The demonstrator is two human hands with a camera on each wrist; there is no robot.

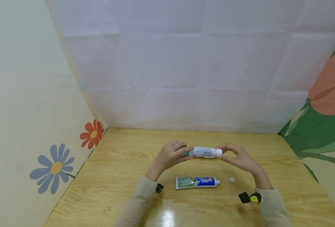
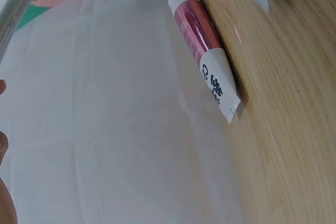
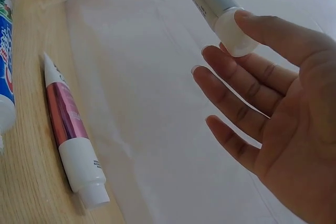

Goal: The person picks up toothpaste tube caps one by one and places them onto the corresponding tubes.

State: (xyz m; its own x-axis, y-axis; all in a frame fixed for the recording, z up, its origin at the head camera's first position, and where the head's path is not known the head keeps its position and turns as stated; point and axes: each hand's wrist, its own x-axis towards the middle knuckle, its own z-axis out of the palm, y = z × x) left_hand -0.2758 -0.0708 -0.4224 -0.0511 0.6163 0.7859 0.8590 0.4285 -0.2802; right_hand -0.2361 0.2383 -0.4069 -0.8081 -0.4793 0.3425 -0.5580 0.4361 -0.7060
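Note:
A white toothpaste tube (image 1: 205,152) with a green end is held level above the table between both hands. My left hand (image 1: 170,154) grips its green tail end. At the other end, the thumb and forefinger of my right hand (image 1: 239,157) pinch the white cap (image 3: 236,38), while the other fingers spread loosely. Nearer the person lies a green and blue toothpaste tube (image 1: 197,182) with its nozzle bare, and a small white cap (image 1: 232,179) sits right of it. A pink and white tube (image 2: 202,40) lies on the table, largely hidden in the head view behind the held tube.
The wooden table (image 1: 122,176) meets a white cloth backdrop (image 1: 167,78) at its far edge. Flower-printed panels stand at the left (image 1: 17,104) and right (image 1: 326,132). Black straps hang at both wrists.

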